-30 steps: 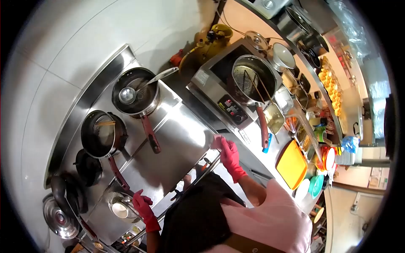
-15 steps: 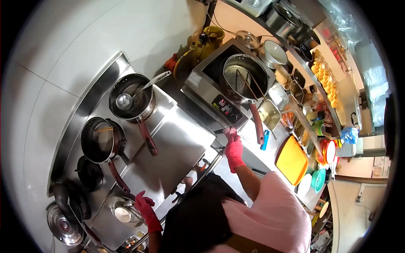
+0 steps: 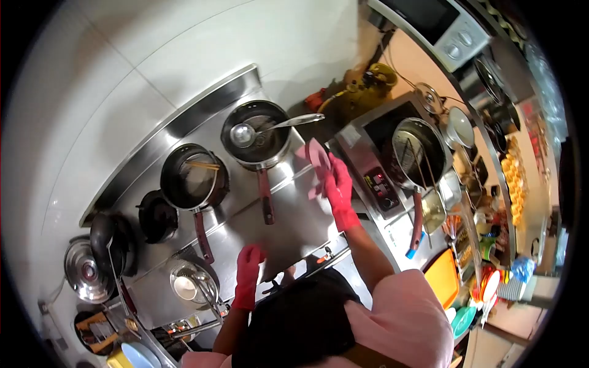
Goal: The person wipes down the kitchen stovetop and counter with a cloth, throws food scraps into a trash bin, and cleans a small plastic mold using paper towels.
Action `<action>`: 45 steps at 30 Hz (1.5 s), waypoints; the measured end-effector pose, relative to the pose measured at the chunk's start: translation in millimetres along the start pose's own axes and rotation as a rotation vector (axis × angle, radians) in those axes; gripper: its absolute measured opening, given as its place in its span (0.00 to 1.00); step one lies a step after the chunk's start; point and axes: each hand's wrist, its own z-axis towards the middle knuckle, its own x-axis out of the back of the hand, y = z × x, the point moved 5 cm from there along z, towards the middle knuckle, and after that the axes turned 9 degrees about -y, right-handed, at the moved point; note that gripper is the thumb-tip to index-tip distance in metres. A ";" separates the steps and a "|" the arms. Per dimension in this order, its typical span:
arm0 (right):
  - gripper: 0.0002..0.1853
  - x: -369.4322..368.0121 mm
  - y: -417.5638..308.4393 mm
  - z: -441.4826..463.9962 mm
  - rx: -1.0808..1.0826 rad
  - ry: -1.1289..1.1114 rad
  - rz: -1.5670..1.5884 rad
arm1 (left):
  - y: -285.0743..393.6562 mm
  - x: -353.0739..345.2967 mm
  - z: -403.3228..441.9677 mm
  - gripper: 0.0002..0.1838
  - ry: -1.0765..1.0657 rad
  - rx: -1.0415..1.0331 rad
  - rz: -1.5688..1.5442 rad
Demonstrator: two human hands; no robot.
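Note:
A pink cloth (image 3: 317, 161) hangs crumpled from my right hand (image 3: 338, 184), which wears a pink rubber glove and is closed around it. It is above the right side of the steel counter (image 3: 288, 214), beside the induction cooker (image 3: 374, 165). In a matching glove, my left hand (image 3: 248, 264) is over the counter's front part, its fingers curled in and nothing visible in them. Between the hands and the wall stands a frying pan (image 3: 261, 156) with a ladle (image 3: 288, 122) resting across it. Left of that is a second pan (image 3: 193, 178) with chopsticks inside.
A pan (image 3: 420, 153) with tongs or chopsticks sits on the cooker, its handle jutting forward. A strainer (image 3: 190, 282) with a white cup lies at the counter's left front. Farther right are an orange tray (image 3: 442, 279), food containers and a shelf of eggs (image 3: 512, 184).
My right hand has moved from the cooker's front edge to above the counter and now holds the pink cloth. My left hand has moved right, its fingers now curled. The view has turned.

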 end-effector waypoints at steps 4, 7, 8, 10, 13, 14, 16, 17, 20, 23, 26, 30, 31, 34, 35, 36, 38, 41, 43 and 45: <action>0.28 -97.5 71.9 51.6 0.197 -0.053 -0.627 | 44.0 -22.5 23.8 0.18 0.045 -0.042 0.014; 0.28 -175.8 73.4 8.8 0.201 -0.103 -0.636 | 64.9 -32.6 36.8 0.19 0.035 -0.068 0.020; 0.27 -194.0 58.4 -16.0 0.221 -0.118 -0.668 | 72.5 -37.0 37.6 0.18 0.063 -0.062 -0.022; 0.26 -236.7 30.1 -60.9 0.331 -0.261 -0.623 | 75.1 -36.0 41.0 0.18 0.063 -0.028 -0.025; 0.25 -299.2 -24.4 -115.0 0.602 -0.518 -0.517 | 69.9 -30.8 53.1 0.19 0.091 -0.089 0.075; 0.25 -311.7 -33.1 -122.5 0.679 -0.584 -0.490 | 83.3 -33.9 52.8 0.19 0.121 -0.086 0.106; 0.24 -320.0 -40.2 -127.9 0.781 -0.671 -0.451 | 90.6 -32.5 58.8 0.23 0.127 -0.027 0.121; 0.24 -314.0 -34.8 -122.9 0.797 -0.681 -0.433 | 94.0 -34.7 63.5 0.23 0.076 -0.013 0.078; 0.23 -252.2 -3.0 -76.5 0.764 -0.574 -0.413 | 110.3 -53.7 85.2 0.24 -0.091 0.003 -0.055; 0.22 -155.0 36.6 -6.6 0.550 -0.380 -0.498 | 77.2 -59.5 116.2 0.24 -0.200 0.067 -0.114; 0.20 -97.9 71.0 44.1 0.247 -0.300 -0.706 | 104.6 -84.0 124.5 0.20 -0.095 0.206 -0.097; 0.19 -97.9 78.4 71.0 0.271 -0.217 -0.722 | 130.1 -91.3 128.5 0.14 -0.100 0.257 0.029; 0.19 -101.1 82.4 72.4 0.250 -0.218 -0.646 | 136.2 -90.6 127.1 0.14 -0.097 0.260 0.028; 0.18 -99.5 82.8 74.4 -0.041 -0.286 -0.435 | 158.0 -87.0 123.4 0.14 -0.075 0.243 0.015; 0.18 -98.9 84.7 78.8 -0.063 -0.190 -0.470 | 166.3 -85.9 120.2 0.14 -0.072 0.225 0.014; 0.18 -98.4 89.9 82.5 -0.088 -0.093 -0.499 | 173.8 -85.5 117.1 0.14 -0.072 0.211 0.012; 0.18 -107.8 102.7 106.8 -0.031 -0.119 -0.464 | 189.1 -76.7 114.3 0.12 -0.058 0.171 -0.022; 0.15 -128.3 116.7 162.9 0.015 -0.099 -0.472 | 237.1 -55.4 97.6 0.11 -0.001 0.090 -0.038; 0.12 -143.6 98.0 199.2 0.033 -0.139 -0.362 | 263.3 -29.3 82.0 0.09 0.090 0.092 0.046; 0.13 -164.8 103.8 240.1 -0.244 -0.252 0.024 | 285.4 -1.8 63.3 0.08 0.200 0.077 0.086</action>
